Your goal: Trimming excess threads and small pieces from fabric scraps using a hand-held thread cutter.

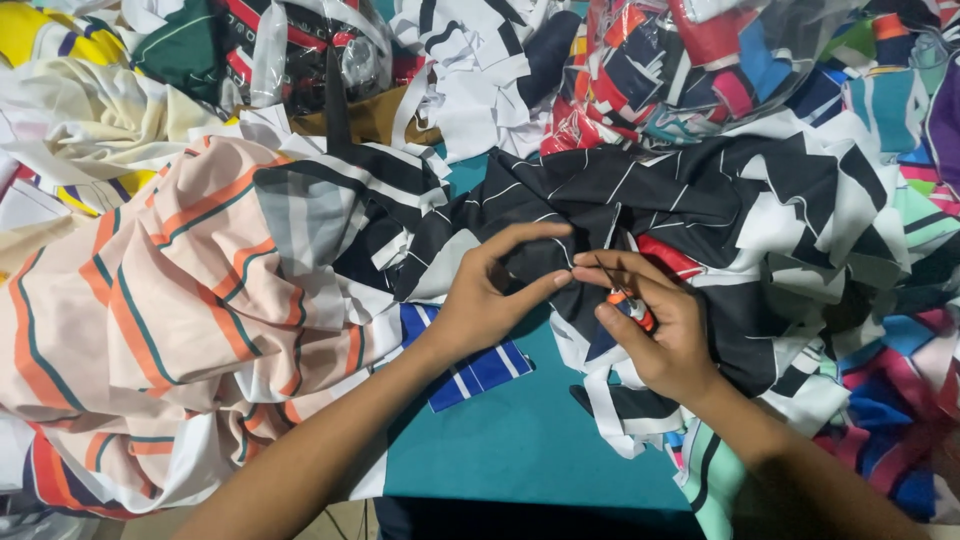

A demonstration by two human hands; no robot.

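My left hand (pixel 490 290) pinches a fold of black cloth with thin white stripes (pixel 590 205) between thumb and forefinger. My right hand (pixel 655 325) is closed around a small orange-handled cutting tool (pixel 632 308), whose thin dark tip points up toward the pinched fold. Both hands meet over the middle of the cloth pile. A blue and white striped scrap (pixel 480 370) lies under my left wrist.
A large peach cloth with orange and green stripes (pixel 180 300) covers the left. Clear plastic bags of coloured scraps (pixel 690 60) sit at the back. Black and white pieces (pixel 800 230) and colourful scraps (pixel 890 400) pile at right. Teal table surface (pixel 520 450) shows in front.
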